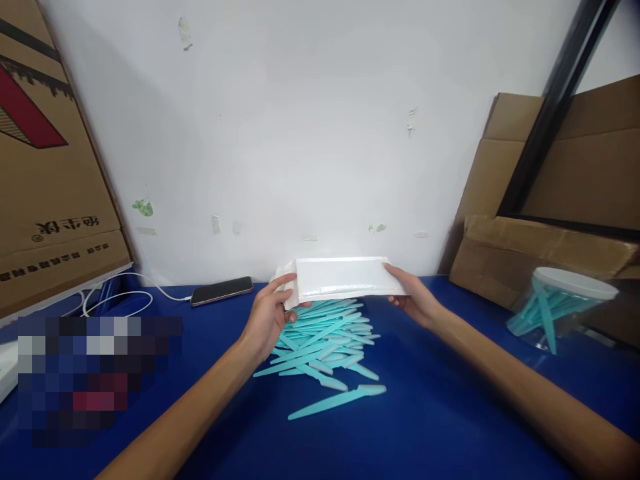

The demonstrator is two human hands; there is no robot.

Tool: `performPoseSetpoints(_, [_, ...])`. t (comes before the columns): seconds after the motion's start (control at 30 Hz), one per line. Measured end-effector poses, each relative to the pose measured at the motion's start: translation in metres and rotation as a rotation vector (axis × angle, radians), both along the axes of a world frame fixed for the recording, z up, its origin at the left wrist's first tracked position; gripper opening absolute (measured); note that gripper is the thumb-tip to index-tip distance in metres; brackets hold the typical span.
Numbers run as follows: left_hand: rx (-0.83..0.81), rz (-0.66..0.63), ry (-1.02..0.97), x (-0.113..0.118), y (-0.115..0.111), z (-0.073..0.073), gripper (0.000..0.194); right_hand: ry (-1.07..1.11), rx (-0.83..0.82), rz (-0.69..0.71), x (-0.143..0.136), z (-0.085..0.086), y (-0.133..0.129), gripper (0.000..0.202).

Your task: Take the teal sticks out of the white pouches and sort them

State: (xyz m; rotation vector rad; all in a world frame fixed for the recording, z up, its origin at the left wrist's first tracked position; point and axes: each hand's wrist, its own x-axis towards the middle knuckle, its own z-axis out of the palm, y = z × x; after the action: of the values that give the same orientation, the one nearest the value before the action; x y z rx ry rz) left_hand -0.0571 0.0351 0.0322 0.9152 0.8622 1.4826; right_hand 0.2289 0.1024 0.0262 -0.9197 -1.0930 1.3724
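A white padded mailer (345, 277) is held level between both hands, above the back of a heap of teal eyebrow razors (325, 340). My left hand (267, 313) grips its left end, where a crumpled flap sticks out, with the thumb in front. At the other end my right hand (413, 293) pinches the corner, thumb on top and fingers beneath. What the mailer contains is hidden. One single razor (337, 401) lies apart, in front of the heap. Part of the heap is covered by the mailer and my left hand.
On the blue table (425, 413), a clear jar (555, 310) with a white lid and razors inside stands tilted at right. A phone (223, 291) with a white cable (145, 277) lies back left. Cardboard boxes (55, 167) flank both sides; a white wall (300, 133) rises behind.
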Motion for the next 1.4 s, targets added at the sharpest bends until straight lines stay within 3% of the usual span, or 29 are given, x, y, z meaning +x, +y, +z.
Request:
performPoseSetpoints(0.13, [-0.025,-0.018,0.077,0.004,-0.003,0.002,0.047,0.047,0.025,-0.032,0.006,0.003,0.005,0.016])
performPoseSetpoints(0.37, [0.005,-0.068,0.175,0.001,-0.005,0.005,0.04,0.05,0.026,0.028,0.01,0.012,0.002,0.015])
performPoseSetpoints(0.5, [0.023,-0.171,0.218,0.001,-0.006,0.002,0.038,0.052,0.01,0.055,0.01,0.013,0.002,0.016])
performPoseSetpoints(0.63, [0.025,-0.298,0.237,0.001,-0.006,-0.001,0.048,0.093,-0.017,0.098,0.013,0.019,0.0,0.017])
performPoseSetpoints(0.8, [-0.018,-0.377,0.236,0.001,-0.006,-0.007,0.053,0.268,0.009,0.29,0.012,0.033,-0.011,0.04])
performPoseSetpoints(0.97, [-0.006,-0.39,0.237,0.004,-0.007,-0.008,0.057,0.244,0.108,0.285,0.006,0.042,-0.026,0.069])
performPoseSetpoints(1.17, [-0.008,-0.399,0.291,0.006,-0.008,-0.008,0.053,0.107,0.15,0.213,0.001,0.039,-0.029,0.068])
performPoseSetpoints(1.4, [-0.042,-0.421,0.409,0.007,-0.011,-0.007,0.053,0.235,0.129,0.279,0.001,0.034,-0.027,0.058])
